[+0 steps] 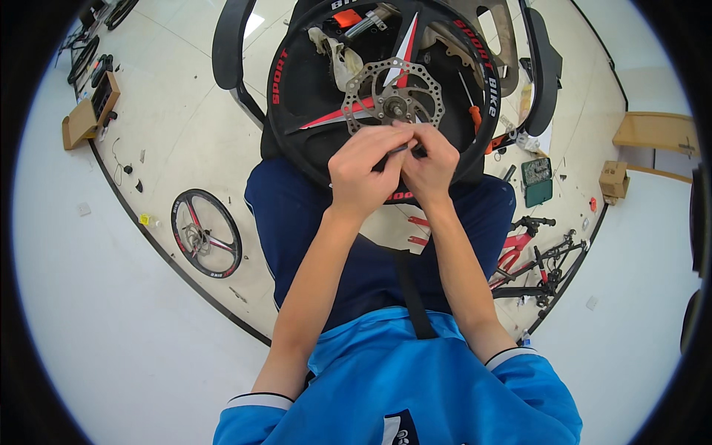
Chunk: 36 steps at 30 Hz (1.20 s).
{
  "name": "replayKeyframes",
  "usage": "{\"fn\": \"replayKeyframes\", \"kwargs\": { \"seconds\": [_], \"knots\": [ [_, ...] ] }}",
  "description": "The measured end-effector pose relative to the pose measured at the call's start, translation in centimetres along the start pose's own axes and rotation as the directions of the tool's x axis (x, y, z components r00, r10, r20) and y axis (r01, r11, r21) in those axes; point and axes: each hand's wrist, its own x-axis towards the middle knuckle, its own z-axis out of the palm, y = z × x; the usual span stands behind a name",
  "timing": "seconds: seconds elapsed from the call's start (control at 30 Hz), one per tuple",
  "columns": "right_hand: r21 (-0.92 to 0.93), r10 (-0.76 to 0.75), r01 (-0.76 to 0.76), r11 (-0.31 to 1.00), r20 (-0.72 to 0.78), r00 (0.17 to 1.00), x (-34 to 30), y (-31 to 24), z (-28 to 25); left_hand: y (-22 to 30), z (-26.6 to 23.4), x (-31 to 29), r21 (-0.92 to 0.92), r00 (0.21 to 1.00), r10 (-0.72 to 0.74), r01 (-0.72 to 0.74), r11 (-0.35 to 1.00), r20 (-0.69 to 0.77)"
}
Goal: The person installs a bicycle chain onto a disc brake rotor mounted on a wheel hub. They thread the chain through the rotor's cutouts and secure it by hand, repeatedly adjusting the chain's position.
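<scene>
A black bicycle wheel [279, 122] with red and white spokes lies flat in front of me, its near rim over my lap. Bolted around its hub [396, 108] is a silver, drilled brake disc [354, 96]. My left hand [363, 165] and my right hand [432, 165] meet just below the hub, fingers closed and fingertips touching. Between them shows a short, thin dark rod [399, 149]; its ends are hidden by my fingers. A crumpled whitish glove or cloth [343, 65] lies next to the disc.
The wheel rests on a black armchair [545, 70]. Beside it lies an orange-handled screwdriver [475, 117]. A second wheel [207, 233] is on the floor at left. At right are a green tool case [538, 194] and a red and black bike frame [545, 263].
</scene>
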Motion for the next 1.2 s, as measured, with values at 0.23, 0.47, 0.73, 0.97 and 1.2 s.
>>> {"fn": "replayKeyframes", "kwargs": {
  "seconds": [0.23, 0.47, 0.73, 0.97, 1.2],
  "knots": [
    [-0.236, -0.212, 0.307, 0.922, 0.355, 0.910, 0.0, 1.2, -6.9, 0.9, -1.6, -2.6, 0.090, 1.000, -0.013, 0.011, 0.996, 0.020],
    [-0.281, -0.340, 0.478, 0.832, 0.422, 0.840, 5.2, 2.5, -8.6, -2.0, 0.9, -1.5, 0.219, 0.995, -0.088, 0.075, 0.973, 0.048],
    [-0.224, -0.431, 0.555, 0.801, 0.426, 0.795, 7.6, 3.6, -7.4, -3.4, 2.2, -1.2, 0.314, 0.999, -0.048, 0.053, 0.948, -0.021],
    [-0.205, -0.441, 0.569, 0.797, 0.445, 0.779, 8.9, 4.6, -6.6, -3.7, 2.8, -1.6, 0.310, 0.997, -0.063, 0.073, 0.948, -0.043],
    [-0.177, -0.514, 0.645, 0.744, 0.465, 0.721, 10.4, 3.9, -5.7, -3.6, 2.9, -1.5, 0.326, 0.994, -0.094, 0.104, 0.940, -0.047]
  ]
}}
